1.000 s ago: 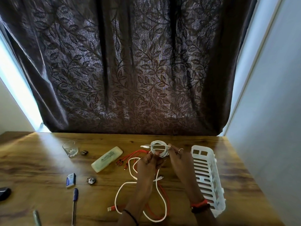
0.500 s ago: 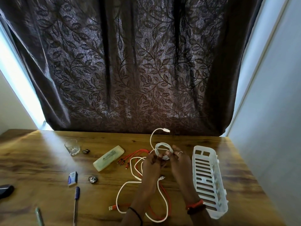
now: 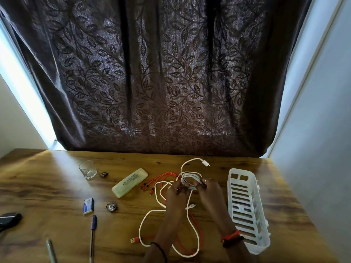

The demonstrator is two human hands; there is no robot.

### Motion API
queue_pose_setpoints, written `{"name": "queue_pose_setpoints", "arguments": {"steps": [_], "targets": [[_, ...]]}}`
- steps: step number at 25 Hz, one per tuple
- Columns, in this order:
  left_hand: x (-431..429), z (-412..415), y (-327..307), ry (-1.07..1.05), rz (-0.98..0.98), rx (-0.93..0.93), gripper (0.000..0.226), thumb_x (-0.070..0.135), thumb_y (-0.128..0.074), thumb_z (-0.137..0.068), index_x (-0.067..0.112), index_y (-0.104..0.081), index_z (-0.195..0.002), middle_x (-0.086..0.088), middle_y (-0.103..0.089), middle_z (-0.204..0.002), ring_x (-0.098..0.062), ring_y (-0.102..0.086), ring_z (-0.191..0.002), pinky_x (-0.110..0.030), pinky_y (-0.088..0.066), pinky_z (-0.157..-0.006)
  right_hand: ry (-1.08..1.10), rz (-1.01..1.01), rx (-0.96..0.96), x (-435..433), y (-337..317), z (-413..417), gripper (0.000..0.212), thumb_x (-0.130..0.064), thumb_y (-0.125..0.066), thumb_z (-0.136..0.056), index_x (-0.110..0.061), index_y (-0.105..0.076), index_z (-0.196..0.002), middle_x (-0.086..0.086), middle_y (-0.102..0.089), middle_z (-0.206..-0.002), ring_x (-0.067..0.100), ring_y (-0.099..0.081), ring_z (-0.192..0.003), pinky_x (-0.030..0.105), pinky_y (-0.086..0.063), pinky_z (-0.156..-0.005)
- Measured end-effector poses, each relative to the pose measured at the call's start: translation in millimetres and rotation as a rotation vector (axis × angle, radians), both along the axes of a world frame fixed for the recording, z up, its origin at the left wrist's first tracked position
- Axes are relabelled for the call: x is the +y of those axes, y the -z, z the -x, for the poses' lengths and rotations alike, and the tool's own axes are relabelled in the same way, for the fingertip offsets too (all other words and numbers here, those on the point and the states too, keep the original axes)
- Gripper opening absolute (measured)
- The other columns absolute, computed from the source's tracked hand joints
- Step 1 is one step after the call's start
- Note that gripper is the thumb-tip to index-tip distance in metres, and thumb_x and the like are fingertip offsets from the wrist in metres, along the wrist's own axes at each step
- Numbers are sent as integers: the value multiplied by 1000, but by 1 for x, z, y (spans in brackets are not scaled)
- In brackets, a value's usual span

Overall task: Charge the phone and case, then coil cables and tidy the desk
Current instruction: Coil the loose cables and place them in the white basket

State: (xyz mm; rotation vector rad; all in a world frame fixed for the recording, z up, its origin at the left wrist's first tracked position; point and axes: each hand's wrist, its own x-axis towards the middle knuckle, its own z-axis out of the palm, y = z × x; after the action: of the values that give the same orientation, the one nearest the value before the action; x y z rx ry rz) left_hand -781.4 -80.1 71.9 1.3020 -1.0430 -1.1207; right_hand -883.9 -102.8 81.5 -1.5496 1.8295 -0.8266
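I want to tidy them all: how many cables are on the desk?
3. A white cable being coiled in both hands; a second white cable lying loose in front; an orange cable partly under them. More may be hidden beneath the arms.

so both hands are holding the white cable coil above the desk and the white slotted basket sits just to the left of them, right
Not quite. Both the left hand and the right hand do hold the white cable coil above the desk, but the white slotted basket sits just to the right of them, not the left. The head view shows it.
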Motion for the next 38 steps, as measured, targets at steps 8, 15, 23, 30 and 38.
{"name": "queue_pose_setpoints", "arguments": {"steps": [8,15,23,30,38], "targets": [[6,-5,-14,135,-72,109,24,4,-54,-88,14,-72,-98,-5,-74,-95,-20,-68,-95,-35,-52,-89,121,244,16,8,-15,0,27,-13,-60,-89,-9,-55,-115,11,-51,-118,14,-51,-95,9,-38,-68],[2,-5,-17,115,-74,288,21,3,-63,-84,11,-71,-102,-12,-72,-102,-27,-67,-102,-44,-50,-95,76,430,139,19,-24,-11,23,-10,-51,-94,-6,-64,-112,8,-53,-116,3,-43,-87,2,-30,-59],[1,-10,-12,60,-70,246,15,4,-61,-86,3,-71,-97,-23,-70,-99,-36,-65,-99,-43,-50,-90,-167,316,192,17,-26,-1,31,-17,-58,-90,-10,-61,-120,2,-47,-122,8,-50,-105,6,-36,-79],[2,-8,-13,25,-25,300,23,4,-62,-85,-2,-63,-107,-24,-69,-101,-37,-66,-99,-49,-50,-95,-136,367,175,15,-27,2,23,-12,-57,-91,-9,-68,-110,4,-57,-114,6,-50,-97,-1,-31,-67],[1,-26,-25,-42,-37,297,18,18,-62,-88,3,-68,-95,-12,-74,-87,-16,-70,-68,-24,-57,-64,-125,434,-95,15,-41,22,15,-17,-67,-84,-20,-72,-97,-6,-65,-96,-5,-58,-84,3,-43,-69]]}}
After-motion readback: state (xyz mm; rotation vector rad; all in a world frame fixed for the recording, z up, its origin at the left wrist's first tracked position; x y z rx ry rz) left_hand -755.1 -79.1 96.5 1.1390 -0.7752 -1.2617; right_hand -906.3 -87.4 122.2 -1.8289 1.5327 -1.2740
